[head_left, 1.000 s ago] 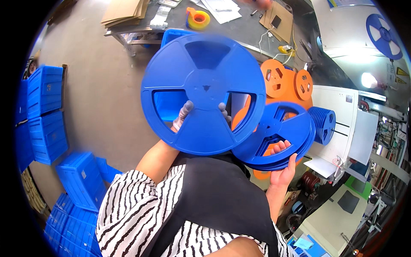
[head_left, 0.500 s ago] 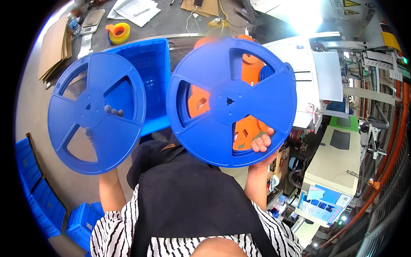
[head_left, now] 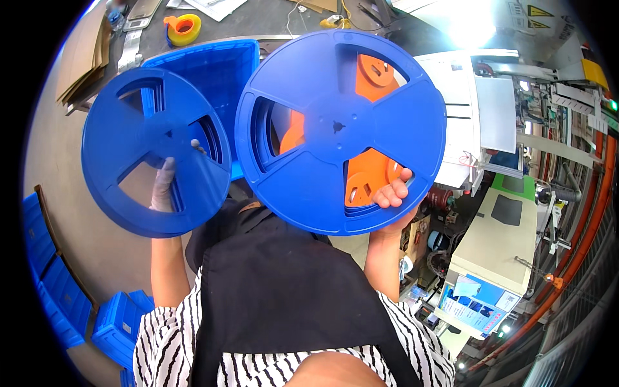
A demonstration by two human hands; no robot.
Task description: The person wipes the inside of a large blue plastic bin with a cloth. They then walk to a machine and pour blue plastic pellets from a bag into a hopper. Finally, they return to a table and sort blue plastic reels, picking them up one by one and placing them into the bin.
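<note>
Upright on the left, a blue plastic reel (head_left: 169,133) with cut-out windows faces me, several layered rims showing through its openings. My left hand (head_left: 164,184), in a pale glove, is behind it with fingers through the windows, closed round it. A larger-looking blue reel (head_left: 338,127) is held up on the right, also with layered edges behind its face. Bare fingers of my right hand (head_left: 392,193) curl through its lower window and grip it. Through the right reel's openings, orange plastic parts (head_left: 371,174) show behind it, mostly hidden.
Behind the reels stands a blue crate (head_left: 219,71) by the grey workbench (head_left: 251,19). An orange-and-yellow tape roll (head_left: 182,29) lies on the bench, with cardboard sheets (head_left: 84,55) at its left. Blue crates (head_left: 119,326) sit lower left; a beige machine (head_left: 493,238) stands right.
The left reel has shifted right and up and turned, so its layered rims show more. The right reel has moved slightly up and left, still gripped. The whole view has tipped a little.
</note>
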